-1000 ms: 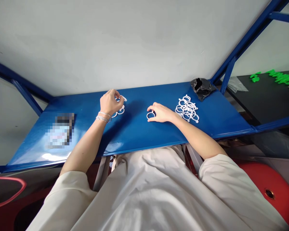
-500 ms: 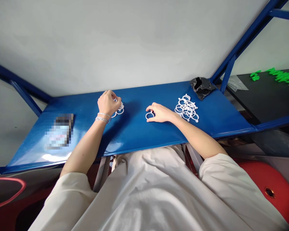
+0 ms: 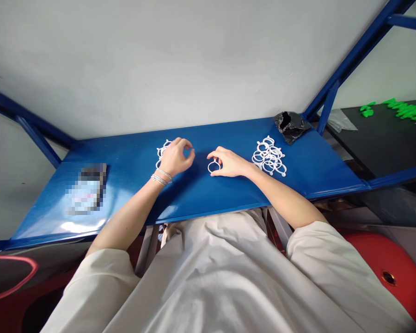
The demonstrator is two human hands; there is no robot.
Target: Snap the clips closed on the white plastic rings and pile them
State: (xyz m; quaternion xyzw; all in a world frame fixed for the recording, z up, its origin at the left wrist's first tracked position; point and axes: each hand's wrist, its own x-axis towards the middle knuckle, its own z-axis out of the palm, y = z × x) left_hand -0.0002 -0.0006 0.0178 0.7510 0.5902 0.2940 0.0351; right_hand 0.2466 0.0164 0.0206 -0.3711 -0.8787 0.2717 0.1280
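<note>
My right hand (image 3: 229,163) holds a white ring (image 3: 214,166) with a small stem at its top, thumb and fingers around it, just over the blue table (image 3: 201,203). To its left, my left hand (image 3: 176,157) hangs over the table with curved fingers and thumb a little apart, and nothing shows between them. Partly hidden behind that hand lies a small group of white rings (image 3: 158,157). A larger pile of white rings with little round knobs (image 3: 268,157) lies to the right of my right hand.
A black plastic bag (image 3: 291,127) with a torn opening sits at the back right corner. A blurred-out flat object (image 3: 87,189) lies at the left. Green pieces (image 3: 405,108) are on a dark table beyond the blue frame post (image 3: 327,108). A grey wall (image 3: 180,64) rises behind.
My left hand has moved right, away from the small group of rings and towards my right hand, its fingers opening. My right hand has shifted slightly left with its ring.
</note>
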